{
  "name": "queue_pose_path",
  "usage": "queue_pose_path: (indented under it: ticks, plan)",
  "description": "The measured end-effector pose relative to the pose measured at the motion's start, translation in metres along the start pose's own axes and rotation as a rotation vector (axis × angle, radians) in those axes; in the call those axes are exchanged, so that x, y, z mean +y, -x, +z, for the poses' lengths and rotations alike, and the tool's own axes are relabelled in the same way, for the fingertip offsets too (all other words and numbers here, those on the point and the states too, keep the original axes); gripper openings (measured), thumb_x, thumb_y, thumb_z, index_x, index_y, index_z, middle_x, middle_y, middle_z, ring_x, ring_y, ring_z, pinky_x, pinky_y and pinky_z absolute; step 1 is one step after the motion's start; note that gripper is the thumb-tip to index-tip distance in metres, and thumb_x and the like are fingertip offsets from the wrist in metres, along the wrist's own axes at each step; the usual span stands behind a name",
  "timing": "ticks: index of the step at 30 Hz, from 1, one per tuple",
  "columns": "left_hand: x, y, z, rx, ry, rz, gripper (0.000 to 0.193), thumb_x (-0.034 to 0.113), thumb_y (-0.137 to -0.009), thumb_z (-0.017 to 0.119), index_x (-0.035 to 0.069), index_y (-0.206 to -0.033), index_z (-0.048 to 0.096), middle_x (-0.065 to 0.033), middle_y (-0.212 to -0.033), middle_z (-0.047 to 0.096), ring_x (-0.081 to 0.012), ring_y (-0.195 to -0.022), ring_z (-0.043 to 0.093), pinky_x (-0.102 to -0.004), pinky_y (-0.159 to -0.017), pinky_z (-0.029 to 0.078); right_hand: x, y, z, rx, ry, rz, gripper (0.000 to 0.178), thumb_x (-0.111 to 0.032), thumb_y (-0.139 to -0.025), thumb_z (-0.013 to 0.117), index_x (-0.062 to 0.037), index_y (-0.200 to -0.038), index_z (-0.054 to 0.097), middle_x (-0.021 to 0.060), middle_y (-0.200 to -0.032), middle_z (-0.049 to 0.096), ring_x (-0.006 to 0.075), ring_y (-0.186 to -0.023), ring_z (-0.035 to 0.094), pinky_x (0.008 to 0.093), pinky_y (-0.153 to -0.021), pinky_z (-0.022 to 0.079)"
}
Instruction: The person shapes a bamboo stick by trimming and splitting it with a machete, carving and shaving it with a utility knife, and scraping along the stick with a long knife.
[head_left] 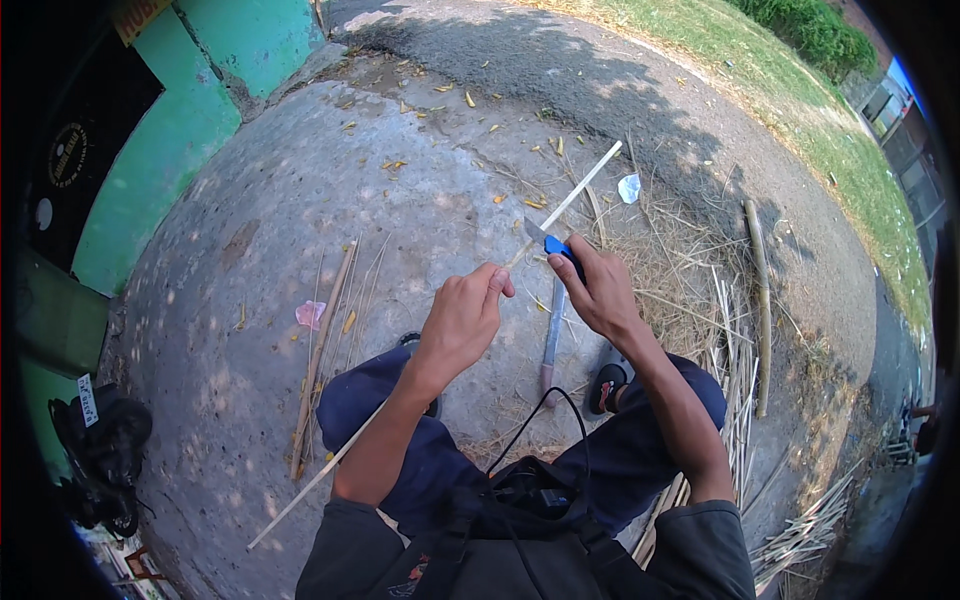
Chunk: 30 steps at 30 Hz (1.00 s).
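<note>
My left hand point(464, 310) is closed round a long pale bamboo strip point(583, 185). One end of the strip points away to the upper right; the other passes under my left forearm and down to the lower left. My right hand point(597, 287) grips a blue-handled utility knife point(561, 250), its blade lying against or just over the strip, a little beyond my left hand. Whether the edge bites into the strip I cannot tell. On the ground between my feet lies a long machete-like blade point(553, 325) with a brownish handle.
Bamboo sticks point(325, 360) lie to my left beside a pink scrap point(310, 314). Many split strips point(735, 380) and shavings are heaped at my right, near a thick pole point(758, 300). A white scrap point(629, 188) lies ahead. A green wall point(150, 190) stands at the left.
</note>
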<state>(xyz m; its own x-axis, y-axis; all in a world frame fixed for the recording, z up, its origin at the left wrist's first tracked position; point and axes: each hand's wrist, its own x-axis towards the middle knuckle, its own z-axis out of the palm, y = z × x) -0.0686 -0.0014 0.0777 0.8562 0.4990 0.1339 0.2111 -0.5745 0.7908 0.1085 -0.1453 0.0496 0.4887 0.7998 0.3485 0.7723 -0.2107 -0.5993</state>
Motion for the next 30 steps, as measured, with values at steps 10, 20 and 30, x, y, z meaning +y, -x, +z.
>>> queue_pose_path:
  ticks: [10, 20, 30]
  plan:
    - [0.001, 0.001, 0.0, 0.023, -0.012, 0.027, 0.037, 0.026, -0.11, 0.047, -0.001, -0.093, 0.067, -0.013, -0.056, 0.049, -0.0252, -0.051, 0.05, -0.0412, -0.057, 0.04, -0.008, 0.006, 0.016, -0.012, 0.014, 0.009, 0.038, -0.043, -0.105, 0.058, -0.0065, -0.095, 0.056, 0.0183, -0.059, 0.059, 0.0419, -0.057, 0.064, 0.0511, -0.054, 0.046]
    - [-0.004, 0.002, 0.0, 0.025, -0.027, 0.025, 0.039, 0.027, -0.111, 0.045, 0.0, -0.095, 0.068, -0.017, -0.056, 0.049, -0.0298, -0.051, 0.053, -0.044, -0.058, 0.041, -0.009, 0.006, 0.021, -0.009, 0.042, 0.0, 0.038, -0.045, -0.104, 0.058, -0.0077, -0.094, 0.056, 0.0171, -0.058, 0.059, 0.041, -0.057, 0.064, 0.0505, -0.053, 0.046]
    - [0.001, 0.003, -0.001, 0.058, -0.087, 0.03, 0.038, 0.025, -0.111, 0.045, 0.0, -0.092, 0.066, -0.0201, -0.058, 0.052, -0.0369, -0.054, 0.056, -0.0469, -0.06, 0.041, -0.008, 0.003, 0.021, 0.037, 0.083, -0.008, 0.04, -0.046, -0.104, 0.057, -0.008, -0.093, 0.056, 0.0166, -0.059, 0.061, 0.0397, -0.056, 0.065, 0.0494, -0.052, 0.046]
